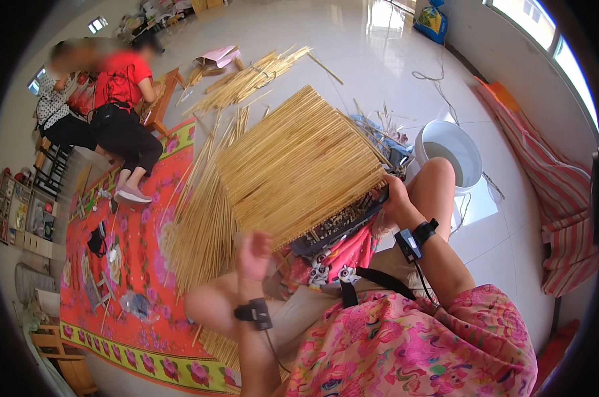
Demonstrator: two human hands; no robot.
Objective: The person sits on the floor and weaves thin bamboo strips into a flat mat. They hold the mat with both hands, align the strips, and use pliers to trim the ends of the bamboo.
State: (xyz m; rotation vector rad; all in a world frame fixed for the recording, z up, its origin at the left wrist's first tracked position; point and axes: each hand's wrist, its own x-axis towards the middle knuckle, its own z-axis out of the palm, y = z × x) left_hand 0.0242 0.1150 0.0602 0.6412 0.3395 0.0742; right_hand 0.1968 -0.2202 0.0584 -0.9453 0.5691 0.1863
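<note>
A flat panel of straw stalks (306, 159) laid side by side rests tilted over my lap, on a dark tray (339, 228) with bits of cut straw along its near edge. My right hand (395, 196) grips the panel's near right corner, its fingers partly hidden by the edge. Close to the near left corner, my left hand (254, 255) is raised and blurred by motion; its fingers do not show clearly. Beside the panel on the left lies a fan of loose straw stalks (197, 231).
A white bucket (474, 155) stands at the right. Farther off is a tied straw bundle (246, 83). A red floral mat (147, 278) covers the left floor, with a black item (97, 239) on it. Two people sit at the far left by a wooden bench (162, 106).
</note>
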